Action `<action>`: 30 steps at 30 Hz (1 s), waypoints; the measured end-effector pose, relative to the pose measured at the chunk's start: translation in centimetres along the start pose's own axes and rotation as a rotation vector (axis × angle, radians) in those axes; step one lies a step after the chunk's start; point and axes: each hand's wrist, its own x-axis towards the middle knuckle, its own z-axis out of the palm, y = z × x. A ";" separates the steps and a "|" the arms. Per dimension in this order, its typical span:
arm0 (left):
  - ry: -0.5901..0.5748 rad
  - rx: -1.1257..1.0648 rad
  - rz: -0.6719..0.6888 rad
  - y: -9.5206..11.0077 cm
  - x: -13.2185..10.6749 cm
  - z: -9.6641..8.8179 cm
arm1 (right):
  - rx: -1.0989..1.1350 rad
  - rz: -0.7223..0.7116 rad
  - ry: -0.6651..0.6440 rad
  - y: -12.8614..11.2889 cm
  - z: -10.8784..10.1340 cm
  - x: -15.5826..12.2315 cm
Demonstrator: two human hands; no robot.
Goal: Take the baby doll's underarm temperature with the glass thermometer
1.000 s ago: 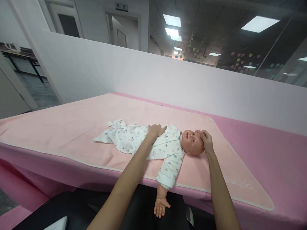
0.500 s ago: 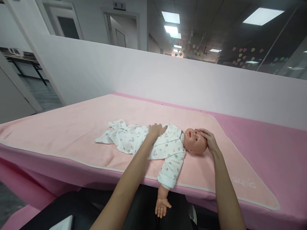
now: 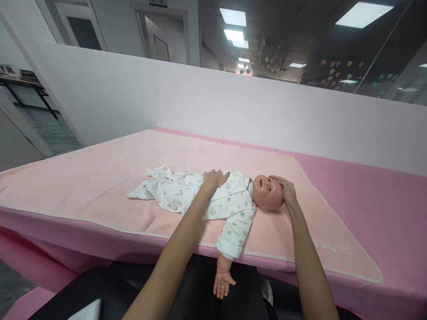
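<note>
A baby doll (image 3: 233, 202) in a white printed romper lies on its back on a light pink blanket (image 3: 100, 178), head to the right. My left hand (image 3: 215, 178) rests flat on the doll's belly, fingers laid over the fabric. My right hand (image 3: 285, 191) cups the top and back of the doll's head (image 3: 267, 192), fingers curved around it. The doll's bare near arm (image 3: 224, 275) hangs over the table's front edge with its palm up. The romper's legs (image 3: 153, 186) trail flat to the left.
The blanket covers a darker pink table (image 3: 383, 209) that runs to the right. A white partition wall (image 3: 233, 106) stands right behind it. Above are glass panels and ceiling lights. My dark-clothed lap (image 3: 100, 289) lies under the front edge.
Both hands stay where they were on the doll's belly and head. The doll's head has turned slightly. The view has shifted a little.
</note>
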 end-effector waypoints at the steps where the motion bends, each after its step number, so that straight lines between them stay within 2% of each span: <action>1: -0.001 -0.002 0.001 0.0 0.0 0.0 | 0.005 0.010 0.003 0.0 0.0 0.0; 7: 0.005 0.001 0.001 0.0 0.0 0.0 | 0.149 0.068 0.062 0.9 0.5 -0.1; 9: 0.006 0.006 -0.002 0.0 0.0 0.0 | 0.266 0.168 -0.004 1.2 0.7 -0.3; 12: 0.002 0.006 -0.009 0.0 0.0 0.0 | 0.456 0.379 -0.192 1.1 0.7 -0.9; 14: 0.001 0.008 -0.012 0.0 0.1 -0.1 | 0.519 0.466 -0.244 1.0 0.6 -1.2; 25: 0.006 0.009 -0.008 0.0 -0.1 -0.1 | 0.567 0.506 -0.141 1.3 -0.1 -1.1; 30: 0.004 0.005 -0.004 0.1 -0.3 -0.3 | 0.587 0.549 -0.114 2.2 0.0 -0.5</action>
